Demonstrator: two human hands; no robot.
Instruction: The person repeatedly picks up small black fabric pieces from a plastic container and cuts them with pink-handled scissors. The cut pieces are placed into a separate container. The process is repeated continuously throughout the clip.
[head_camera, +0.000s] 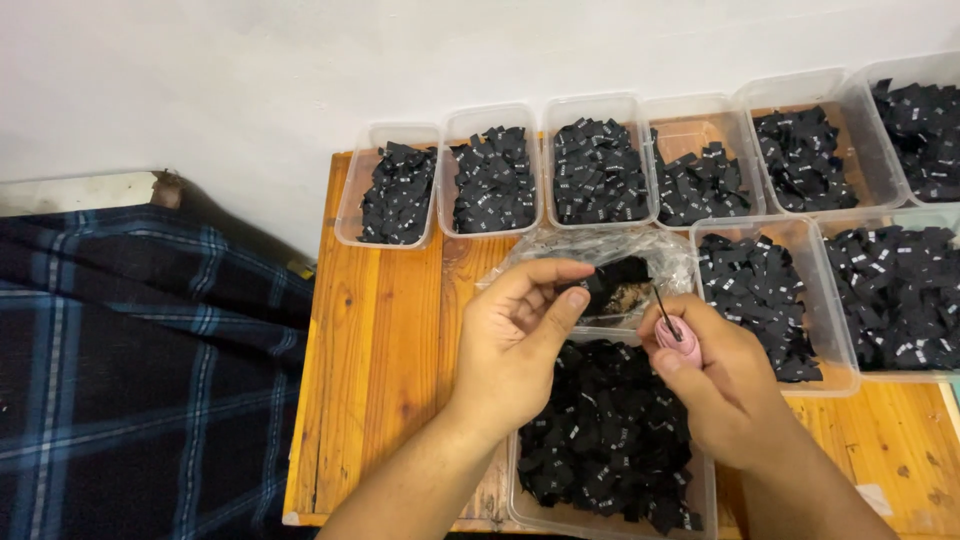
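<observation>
Above label-filled tubs (600, 440), left fingers (560, 300) pinching black label (598, 283), right fingers (672, 360) gripping pink tool (684, 340).

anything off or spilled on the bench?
No spill: the small black fabric labels sit inside the clear plastic tubs. Mildly odd: the wooden table has a chipped front-left corner, and a crumpled clear plastic bag lies loose among the tubs.
</observation>
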